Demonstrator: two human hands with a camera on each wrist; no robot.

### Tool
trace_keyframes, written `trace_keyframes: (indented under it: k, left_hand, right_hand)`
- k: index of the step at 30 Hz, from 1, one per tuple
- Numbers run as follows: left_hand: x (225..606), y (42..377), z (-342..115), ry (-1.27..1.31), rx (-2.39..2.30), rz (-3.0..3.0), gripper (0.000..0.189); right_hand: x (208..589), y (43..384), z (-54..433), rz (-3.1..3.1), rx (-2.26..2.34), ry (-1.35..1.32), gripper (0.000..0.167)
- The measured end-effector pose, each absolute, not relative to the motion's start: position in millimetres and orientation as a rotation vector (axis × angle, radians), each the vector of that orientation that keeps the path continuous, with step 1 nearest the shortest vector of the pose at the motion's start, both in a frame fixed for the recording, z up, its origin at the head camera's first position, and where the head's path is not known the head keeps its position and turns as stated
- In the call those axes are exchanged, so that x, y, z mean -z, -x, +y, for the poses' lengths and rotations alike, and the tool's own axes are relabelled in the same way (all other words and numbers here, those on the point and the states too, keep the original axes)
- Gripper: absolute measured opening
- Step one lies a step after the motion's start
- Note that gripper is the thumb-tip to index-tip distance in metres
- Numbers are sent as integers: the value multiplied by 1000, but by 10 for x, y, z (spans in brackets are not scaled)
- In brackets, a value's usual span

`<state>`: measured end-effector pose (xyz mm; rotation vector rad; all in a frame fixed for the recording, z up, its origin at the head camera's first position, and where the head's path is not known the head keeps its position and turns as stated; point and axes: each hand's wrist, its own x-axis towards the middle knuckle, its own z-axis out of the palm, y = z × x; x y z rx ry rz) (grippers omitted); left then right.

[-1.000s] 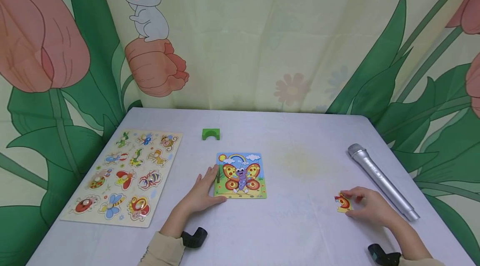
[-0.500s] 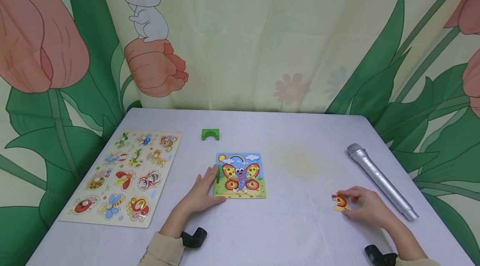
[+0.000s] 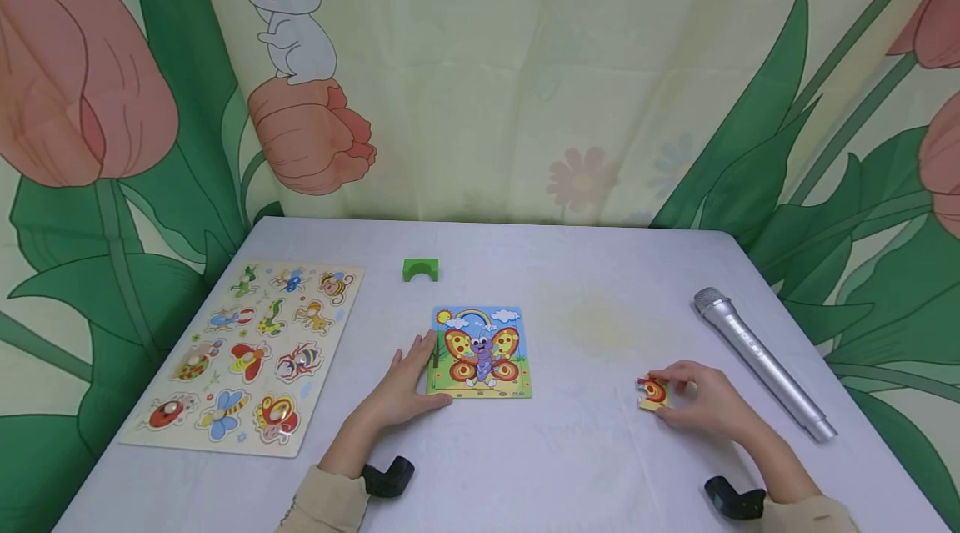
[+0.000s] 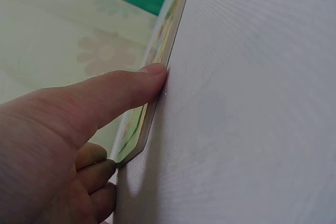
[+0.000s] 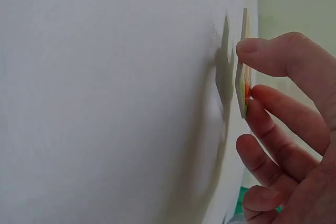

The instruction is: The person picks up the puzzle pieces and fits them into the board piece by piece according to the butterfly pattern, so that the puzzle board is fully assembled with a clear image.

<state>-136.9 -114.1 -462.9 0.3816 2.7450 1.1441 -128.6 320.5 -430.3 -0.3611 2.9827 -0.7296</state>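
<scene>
A small square butterfly puzzle (image 3: 487,349) lies flat mid-table in the head view. My left hand (image 3: 407,383) rests at its lower left corner, fingers extended along the left side and thumb on the near edge. In the left wrist view the thumb (image 4: 126,90) touches the puzzle's edge (image 4: 152,98). Off to the right, my right hand (image 3: 708,401) pinches a jigsaw piece (image 3: 651,393) with a red and orange swirl on yellow. The right wrist view shows this piece (image 5: 243,77) edge-on between thumb and fingertips, held above the cloth with its shadow beside it.
A large insect peg board (image 3: 247,358) lies at the left. Behind the puzzle stands a green arch block (image 3: 421,269). A silver microphone (image 3: 765,364) lies slantwise at the right. White cloth covers the table (image 3: 585,466), and a printed curtain (image 3: 480,82) hangs behind.
My right hand has moved left with the jigsaw piece, away from the microphone. The left hand and the butterfly puzzle have stayed in place.
</scene>
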Motion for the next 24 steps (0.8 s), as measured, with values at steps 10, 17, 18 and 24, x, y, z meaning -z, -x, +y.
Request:
trace_keyframes:
  k: [10,17,18,24]
  left_hand:
    - [4624,1367,-1137,-378,-1142,2748,95]
    - [4611,1360,-1140,-370,-1146,2744,94]
    - [4606,1359,-1139,-370,-1147,2743,94]
    - [4586,1348,-1138,-391,-1152,2736,94]
  right_hand:
    - [4292,1431,2917,2959,775,499,45]
    - [4290,1575,2652,2899,845,619,43]
    - [4285,1592,2611,2891,847,632,43]
    - [4245,1682,2361,2839,850,700,42]
